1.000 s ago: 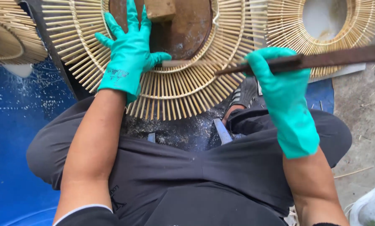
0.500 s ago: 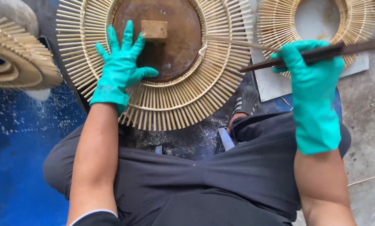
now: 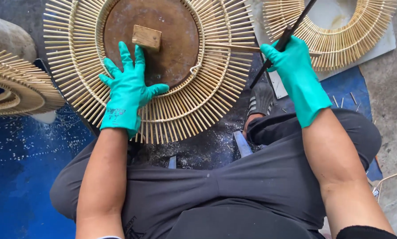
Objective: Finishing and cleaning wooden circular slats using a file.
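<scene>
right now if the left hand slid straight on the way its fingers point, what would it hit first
Probably the small wooden block. The left hand lies flat on the round bamboo-stick frame, fingers pointing up over the brown disc, with the block just beyond the fingertips.

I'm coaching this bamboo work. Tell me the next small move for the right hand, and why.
Probably bring the rod down onto the loose stick to drive it inward. The right hand holds the rod raised beside the ring. That stick lies across the ring's right side, out of line with its neighbours. The left hand lies flat on the ring, steadying it.
</scene>
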